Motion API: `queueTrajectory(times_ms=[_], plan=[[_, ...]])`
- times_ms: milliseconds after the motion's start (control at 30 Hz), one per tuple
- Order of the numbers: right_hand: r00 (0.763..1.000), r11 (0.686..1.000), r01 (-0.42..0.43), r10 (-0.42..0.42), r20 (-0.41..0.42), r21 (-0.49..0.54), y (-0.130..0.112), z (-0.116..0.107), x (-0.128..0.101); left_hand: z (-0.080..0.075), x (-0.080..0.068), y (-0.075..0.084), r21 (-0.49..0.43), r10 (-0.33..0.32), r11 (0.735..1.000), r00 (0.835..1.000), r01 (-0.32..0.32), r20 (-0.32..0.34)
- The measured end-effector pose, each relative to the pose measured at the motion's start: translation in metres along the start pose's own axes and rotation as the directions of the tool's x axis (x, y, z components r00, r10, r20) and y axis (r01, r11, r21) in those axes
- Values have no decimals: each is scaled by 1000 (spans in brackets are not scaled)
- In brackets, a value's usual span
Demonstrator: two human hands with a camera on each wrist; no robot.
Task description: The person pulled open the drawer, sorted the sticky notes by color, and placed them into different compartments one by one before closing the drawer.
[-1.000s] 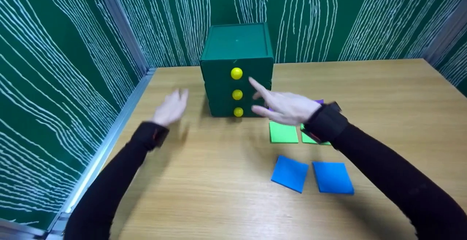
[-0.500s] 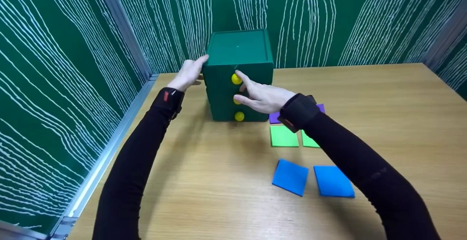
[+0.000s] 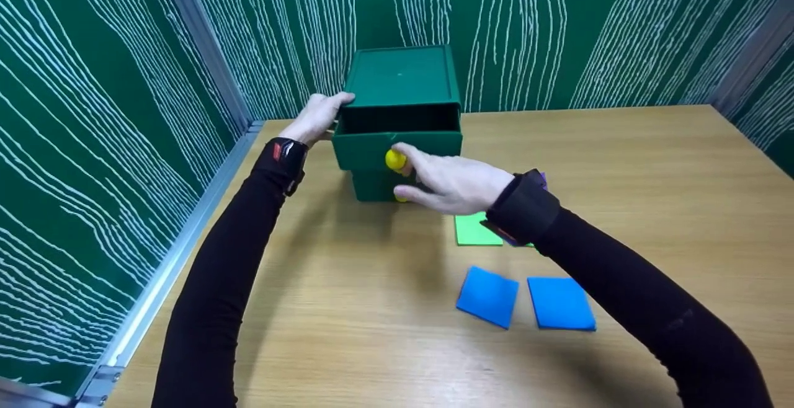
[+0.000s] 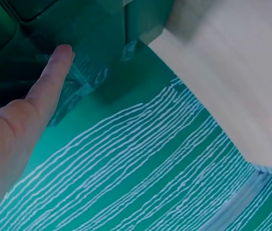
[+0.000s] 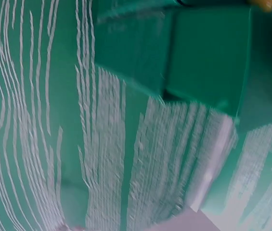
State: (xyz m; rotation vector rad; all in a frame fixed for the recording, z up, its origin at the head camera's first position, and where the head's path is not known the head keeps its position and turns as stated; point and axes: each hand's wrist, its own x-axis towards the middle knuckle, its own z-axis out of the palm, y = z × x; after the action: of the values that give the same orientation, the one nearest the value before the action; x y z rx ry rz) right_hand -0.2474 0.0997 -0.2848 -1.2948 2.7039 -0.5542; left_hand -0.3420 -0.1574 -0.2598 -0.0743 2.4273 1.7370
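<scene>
A green box of drawers (image 3: 400, 79) stands at the back of the wooden table (image 3: 620, 178). Its top drawer (image 3: 397, 144) is pulled partway out and looks dark inside. My right hand (image 3: 406, 165) pinches that drawer's yellow knob (image 3: 393, 159) and hides most of the lower knobs. My left hand (image 3: 329, 110) presses against the box's upper left side, thumb at the top edge. In the left wrist view a straight finger (image 4: 49, 82) lies on the green box (image 4: 92, 38). The right wrist view shows the green drawer front (image 5: 208, 53) and a sliver of the knob (image 5: 263, 5).
Right of the box lie flat tiles: a light green one (image 3: 477, 229), two blue ones (image 3: 488, 295) (image 3: 560, 302), and a purple one (image 3: 544, 177) mostly hidden behind my right wrist. Green patterned walls (image 3: 93, 147) close in the left and back.
My left hand went from the table to the box's left side. My right hand took hold of the top knob and has drawn the top drawer out toward me.
</scene>
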Motion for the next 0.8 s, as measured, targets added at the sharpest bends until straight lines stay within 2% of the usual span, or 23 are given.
queueTrajectory(times_ms=[133, 300, 433, 567, 667, 800], plan=[[999, 997, 39, -38, 27, -65, -19, 3, -12, -6, -2, -3, 31, -15, 999, 999, 14, 31], [997, 987, 65, -56, 61, -147, -37, 4, -22, -13, -5, -2, 26, -16, 1000, 1000, 15, 20], [987, 968, 160, -160, 13, -193, -37, 6, -32, -15, -6, 0, -2, -17, 1000, 1000, 17, 12], [965, 934, 244, -260, -27, -262, -24, 23, -61, -14, -6, -1, -3, -14, 1000, 999, 14, 34], [973, 931, 227, -230, 25, -286, -4, 44, -90, -10, -6, -3, 4, -4, 1000, 999, 4, 42], [990, 957, 119, -95, 101, -264, 28, 77, -123, -5, -5, -6, 27, 5, 1000, 999, -6, 47]])
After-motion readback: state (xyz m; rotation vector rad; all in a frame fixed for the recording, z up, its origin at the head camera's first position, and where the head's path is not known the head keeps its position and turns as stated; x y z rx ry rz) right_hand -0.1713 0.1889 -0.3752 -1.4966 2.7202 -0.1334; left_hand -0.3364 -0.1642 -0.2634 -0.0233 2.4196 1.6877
